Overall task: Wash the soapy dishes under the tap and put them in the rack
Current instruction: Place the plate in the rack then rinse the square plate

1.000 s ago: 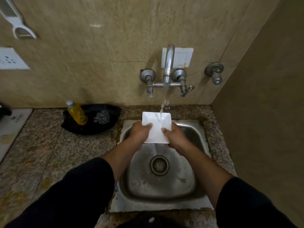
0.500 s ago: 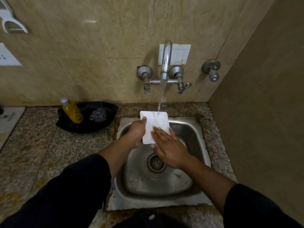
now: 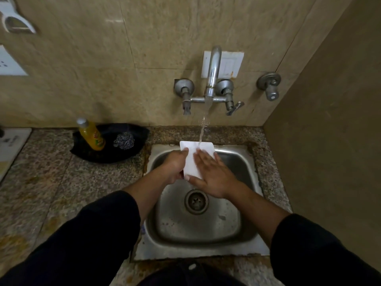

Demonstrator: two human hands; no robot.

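A small white square plate (image 3: 192,159) is held over the steel sink (image 3: 245,174), under the stream of water falling from the wall tap (image 3: 212,79). My left hand (image 3: 175,166) grips the plate's left edge, thumb on top. My right hand (image 3: 210,174) lies flat on the plate's face with its fingers straight and spread, covering the plate's right part. The water strikes the plate near its far edge. No rack is in view.
On the granite counter left of the sink, a black tray (image 3: 127,155) holds a yellow soap bottle (image 3: 91,135) and a steel scrubber (image 3: 123,140). A second valve (image 3: 270,87) sticks out of the wall at the right. A side wall runs close to the sink's right.
My right hand let go of the plate's right edge and now lies flat on its face, sliding up it. The plate has tilted, and my left hand keeps its hold.
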